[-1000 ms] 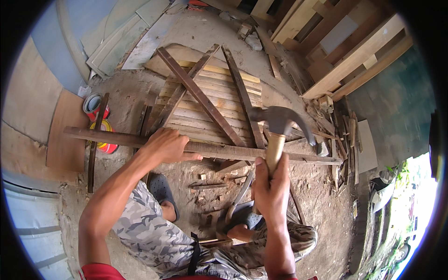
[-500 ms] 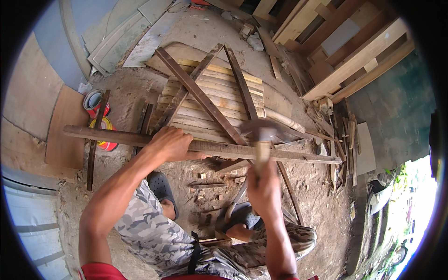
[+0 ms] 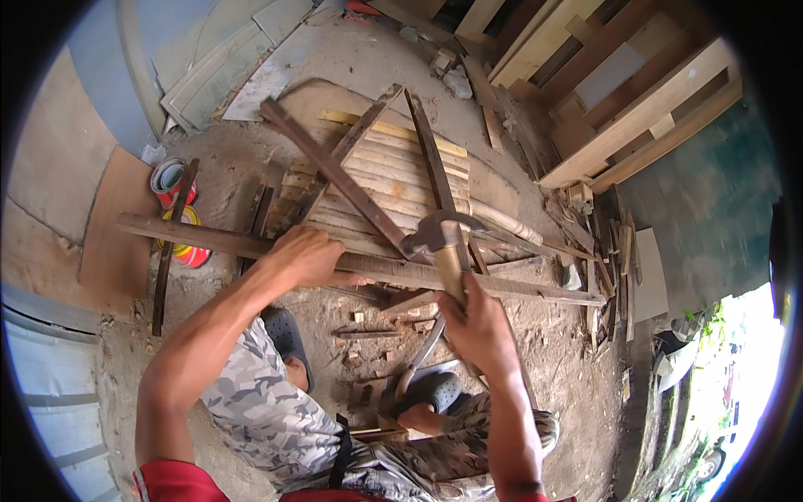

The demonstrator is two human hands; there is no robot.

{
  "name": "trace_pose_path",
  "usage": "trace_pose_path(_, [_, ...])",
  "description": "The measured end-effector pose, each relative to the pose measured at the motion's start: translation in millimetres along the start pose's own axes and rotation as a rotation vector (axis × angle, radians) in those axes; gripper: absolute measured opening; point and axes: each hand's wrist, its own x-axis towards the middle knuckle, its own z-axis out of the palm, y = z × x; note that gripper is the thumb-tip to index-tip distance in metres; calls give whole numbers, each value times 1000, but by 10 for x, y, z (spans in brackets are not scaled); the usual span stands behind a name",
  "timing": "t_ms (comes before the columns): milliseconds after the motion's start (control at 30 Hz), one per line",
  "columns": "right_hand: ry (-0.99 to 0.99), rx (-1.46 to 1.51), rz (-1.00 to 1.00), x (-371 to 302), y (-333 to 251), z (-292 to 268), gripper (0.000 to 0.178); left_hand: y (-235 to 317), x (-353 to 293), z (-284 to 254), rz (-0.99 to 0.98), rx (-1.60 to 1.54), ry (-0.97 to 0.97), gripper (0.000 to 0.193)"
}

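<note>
My right hand [image 3: 478, 326] is wrapped round the wooden handle of a claw hammer [image 3: 450, 261]. The dark hammer head is over the long wooden beam [image 3: 393, 269], right beside the lower end of a slanting dark wood strip [image 3: 339, 176]; whether they touch I cannot tell. My left hand [image 3: 305, 258] grips the beam left of its middle, thumb side hidden, fingertips showing along its near edge. Two more dark strips, a left one [image 3: 355, 138] and a right one [image 3: 431, 151], meet in a peak beyond the beam. The slanting strip crosses the left one.
Pale wood slats [image 3: 393, 180] lie on a board beyond the beam. Two paint cans, one red [image 3: 171, 182] and one yellow and red [image 3: 188, 243], stand at left. A curved blade [image 3: 418, 360] rests by my right foot. Scrap wood [image 3: 615, 251] piles up at right.
The hammer, blurred before, has moved left and now shows sharply. The slanting strip has shifted left along the beam. My left hand stays in place.
</note>
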Motion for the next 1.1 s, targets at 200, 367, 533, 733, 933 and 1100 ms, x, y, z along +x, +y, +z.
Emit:
trace_pose_path(200, [421, 218, -170, -235, -151, 2, 18, -39, 0, 129, 56, -15, 96, 80])
trace_pose_path(367, [125, 44, -120, -51, -3, 289, 30, 4, 8, 172, 90, -29, 105, 80])
trace_pose_path(533, [335, 452, -111, -328, -199, 4, 22, -130, 17, 223, 191, -23, 174, 83])
trace_pose_path(733, [209, 161, -12, -73, 136, 461, 26, -31, 72, 157, 76, -18, 59, 82])
trace_pose_path(933, [438, 651, -101, -338, -64, 40, 27, -48, -29, 138, 35, 1, -3, 84])
trace_pose_path(1100, [206, 62, -84, -164, 380, 560, 27, 37, 42, 39, -34, -21, -109, 85])
